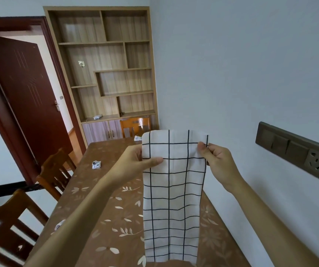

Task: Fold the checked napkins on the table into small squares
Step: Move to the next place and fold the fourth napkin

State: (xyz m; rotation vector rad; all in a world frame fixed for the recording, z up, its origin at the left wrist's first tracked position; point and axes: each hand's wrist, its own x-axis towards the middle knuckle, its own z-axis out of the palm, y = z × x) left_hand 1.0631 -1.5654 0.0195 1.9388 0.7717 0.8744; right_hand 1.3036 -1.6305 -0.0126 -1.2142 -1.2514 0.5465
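A white napkin with a black check [171, 191] hangs as a long folded strip above the table [104, 191]. My left hand [135, 160] pinches its upper left edge, thumb on the front. My right hand [215, 160] pinches the upper right corner between thumb and fingers. The strip's lower end reaches the bottom of the view. A small folded checked piece [96, 164] lies on the table's left side, another [138, 138] at the far end, and a third [60, 225] shows at the left edge beside my forearm.
The table carries a brown cloth with a leaf pattern. Wooden chairs [54, 170] stand along its left side and one [135, 126] at the far end. A wall with a switch and socket panel [297, 151] runs close on the right. A shelf unit and open door stand behind.
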